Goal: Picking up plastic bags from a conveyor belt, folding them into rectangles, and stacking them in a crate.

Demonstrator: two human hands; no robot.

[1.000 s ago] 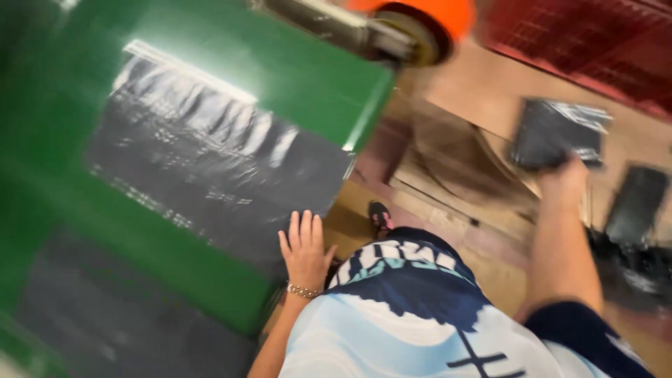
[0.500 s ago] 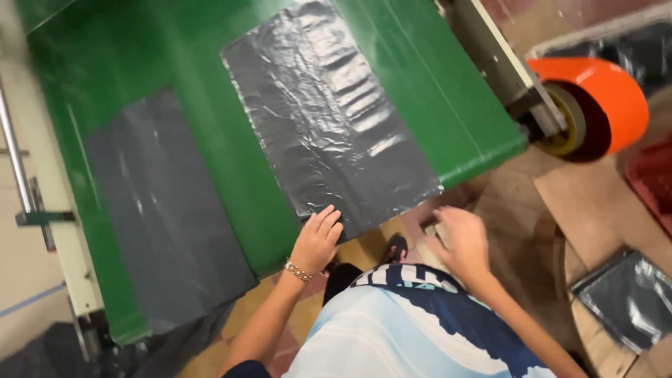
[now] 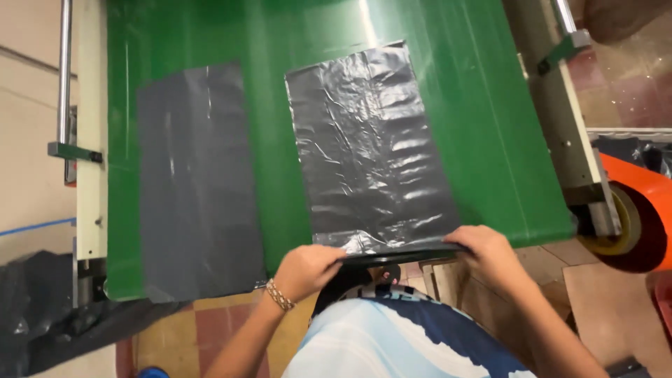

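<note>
A crinkled black plastic bag (image 3: 374, 150) lies flat on the green conveyor belt (image 3: 476, 105), its near end hanging over the belt's front edge. My left hand (image 3: 304, 269) pinches the bag's near left corner. My right hand (image 3: 490, 252) grips the near right corner, and the edge is stretched taut between both hands. A second, smoother grey-black bag (image 3: 196, 182) lies flat on the belt to the left, untouched.
The conveyor's cream side rails run along the left (image 3: 91, 175) and right (image 3: 560, 126). An orange roller (image 3: 633, 217) sits at the right end. A heap of black plastic (image 3: 49, 315) lies on the floor at lower left. Tiled floor (image 3: 196, 336) shows below the belt.
My view swung back over the belt. My right hand, earlier out at the right near a black stack, came in; both hands now hold the crinkled bag's near edge.
</note>
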